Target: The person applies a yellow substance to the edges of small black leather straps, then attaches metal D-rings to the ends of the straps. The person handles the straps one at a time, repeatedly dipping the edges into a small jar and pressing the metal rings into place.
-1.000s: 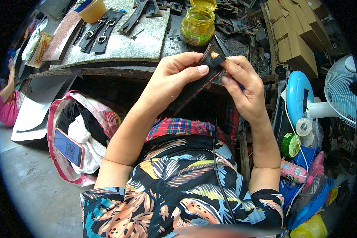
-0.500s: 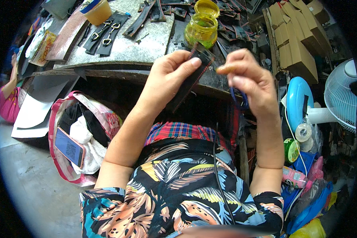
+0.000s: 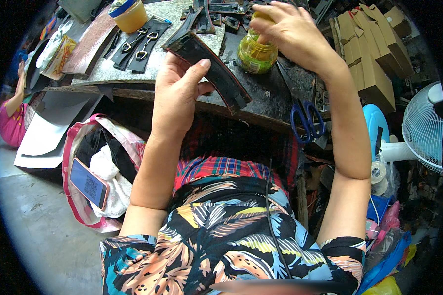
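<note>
My left hand (image 3: 176, 98) pinches a black strap piece (image 3: 216, 73) with red stitching along its edges, thumb on top. The strap is held over the near edge of the table, slanting down to the right. Further up, my right hand (image 3: 298, 39) is over a yellow-green jar (image 3: 257, 55), its fingers stretched out and apart. The hand hides most of the jar's mouth and lid, so I cannot tell whether the fingertips touch it. Scissors with blue handles (image 3: 306, 122) lie at the table's near edge, below my right forearm.
Two black straps with metal clasps (image 3: 142, 51) lie on a pale board (image 3: 101, 69), near a blue-rimmed tub (image 3: 129, 18). More strap pieces lie behind. Cardboard boxes (image 3: 376, 73) and a fan (image 3: 426, 125) stand right. A bag with a phone (image 3: 88, 182) sits lower left.
My right hand has gone from beside the strap, up and away to the jar. My left hand has shifted left, and the strap has turned to slant the other way.
</note>
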Motion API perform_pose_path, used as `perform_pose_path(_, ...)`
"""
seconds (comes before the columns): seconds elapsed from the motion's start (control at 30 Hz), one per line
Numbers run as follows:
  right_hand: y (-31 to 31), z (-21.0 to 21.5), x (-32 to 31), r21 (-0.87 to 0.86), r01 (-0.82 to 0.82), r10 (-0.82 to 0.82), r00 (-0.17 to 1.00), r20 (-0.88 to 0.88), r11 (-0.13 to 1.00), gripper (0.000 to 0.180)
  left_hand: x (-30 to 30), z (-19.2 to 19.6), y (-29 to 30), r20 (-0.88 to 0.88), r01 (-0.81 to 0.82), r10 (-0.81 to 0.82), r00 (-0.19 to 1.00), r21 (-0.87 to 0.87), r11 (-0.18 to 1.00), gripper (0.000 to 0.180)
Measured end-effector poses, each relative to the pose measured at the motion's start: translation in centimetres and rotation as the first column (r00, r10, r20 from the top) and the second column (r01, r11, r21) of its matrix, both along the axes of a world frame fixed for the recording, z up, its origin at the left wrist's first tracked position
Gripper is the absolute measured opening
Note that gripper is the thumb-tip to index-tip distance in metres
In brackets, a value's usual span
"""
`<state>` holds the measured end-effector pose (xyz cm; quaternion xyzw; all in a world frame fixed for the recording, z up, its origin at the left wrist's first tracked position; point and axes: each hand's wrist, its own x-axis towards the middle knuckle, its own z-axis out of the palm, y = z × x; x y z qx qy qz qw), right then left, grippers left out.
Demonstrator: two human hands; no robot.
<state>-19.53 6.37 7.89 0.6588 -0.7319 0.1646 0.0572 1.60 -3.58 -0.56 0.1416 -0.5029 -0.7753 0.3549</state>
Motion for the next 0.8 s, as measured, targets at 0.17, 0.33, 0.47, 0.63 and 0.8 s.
perform_pose_path(0.17, 4.4, 0.6, -0.9, -0.200, -0.021, 0.030, 0.999, 0.046, 0.980, 0.073, -0.3, -0.2, -0.1, -0.089, -0.016, 0.026, 0.996, 0.111, 0.994, 0.020)
perform_pose_path(0.33, 8.9, -1.0, 1.8, -0.245, -0.084, 0.042, 0.985, -0.170, 0.966, 0.052, -1.0, -0.2, 0.6, -0.224, 0.056, -0.015, 0.974, 0.181, 0.982, 0.016)
perform_pose_path(0.47, 9.9, -1.8, 5.4, -0.429, 0.073, 0.125, 0.901, 0.416, 0.900, 0.047, -1.5, -0.5, 2.9, -0.346, 0.156, -0.048, 0.937, 0.294, 0.943, 0.008)
perform_pose_path(0.63, 10.3, -4.1, 7.7, -0.312, 0.221, 0.142, 0.560, 0.816, 0.924, 0.075, -1.6, 0.2, 4.7, -0.199, -0.109, 0.129, 0.972, 0.108, 0.988, 0.031)
perform_pose_path(0.8, 10.9, -4.1, 7.1, -0.310, 0.119, 0.166, 0.638, 0.752, 0.943, 0.078, -0.2, 2.4, 3.7, -0.290, -0.388, 0.358, 0.888, -0.890, 0.239, 0.060)
